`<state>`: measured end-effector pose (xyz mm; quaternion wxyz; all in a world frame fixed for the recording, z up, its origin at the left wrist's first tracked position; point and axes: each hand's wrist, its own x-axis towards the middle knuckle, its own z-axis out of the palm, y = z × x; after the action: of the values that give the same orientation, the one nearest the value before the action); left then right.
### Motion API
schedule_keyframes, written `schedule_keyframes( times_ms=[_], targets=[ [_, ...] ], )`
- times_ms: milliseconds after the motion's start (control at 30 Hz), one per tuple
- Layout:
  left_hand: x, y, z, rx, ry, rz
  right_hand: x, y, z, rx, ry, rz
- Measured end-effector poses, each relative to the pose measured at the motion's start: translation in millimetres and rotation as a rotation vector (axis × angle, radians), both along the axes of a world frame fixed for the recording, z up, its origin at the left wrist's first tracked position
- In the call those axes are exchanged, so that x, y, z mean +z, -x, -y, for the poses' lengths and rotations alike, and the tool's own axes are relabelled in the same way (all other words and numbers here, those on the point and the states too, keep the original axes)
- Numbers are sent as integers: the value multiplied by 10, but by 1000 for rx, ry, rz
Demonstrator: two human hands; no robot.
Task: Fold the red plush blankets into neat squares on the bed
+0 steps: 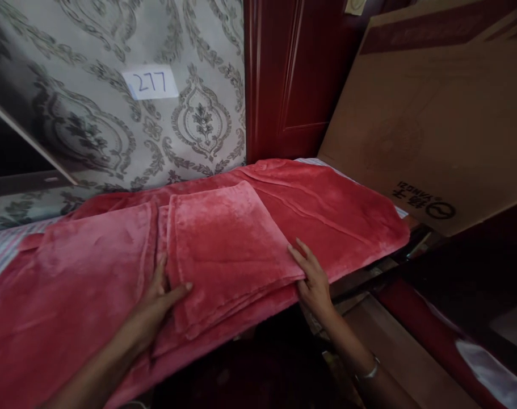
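A red plush blanket (pixel 232 244), folded into a layered rectangle, lies in the middle over more red plush fabric (pixel 339 199) of the same kind. My left hand (pixel 162 295) is at the left edge of the folded part, thumb over its top and fingers along the side. At the front right corner, my right hand (pixel 313 278) grips the layers, with fingertips on the upper face and the rest of the grip partly hidden. To the left, another flat red plush section (pixel 92 272) lies beside the fold.
Patterned wallpaper (pixel 202 113) with a paper label (pixel 151 82) reading 277 rises behind. A dark red door panel (pixel 288 74) and a large leaning cardboard box (pixel 432 125) stand at the back right. Striped cloth (pixel 3 250) shows under the plush at the left. A dark screen-like panel (pixel 15 147) is at the far left.
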<state>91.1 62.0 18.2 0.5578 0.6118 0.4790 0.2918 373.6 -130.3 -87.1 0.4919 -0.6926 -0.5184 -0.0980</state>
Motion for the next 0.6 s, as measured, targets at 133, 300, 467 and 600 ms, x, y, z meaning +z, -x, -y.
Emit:
schedule_keyframes(
  times_ms=[133, 300, 467, 600],
  targets=[
    [53, 61, 127, -50, 36, -5, -10, 9, 15, 85, -20, 82],
    [91, 89, 97, -54, 30, -64, -30, -9, 35, 95, 55, 49],
    [33, 187, 104, -86, -37, -118, 88, -52, 136, 191, 117, -86],
    [-29, 260, 96, -106, -148, -177, 275, -152, 287, 287, 203, -154]
  ],
)
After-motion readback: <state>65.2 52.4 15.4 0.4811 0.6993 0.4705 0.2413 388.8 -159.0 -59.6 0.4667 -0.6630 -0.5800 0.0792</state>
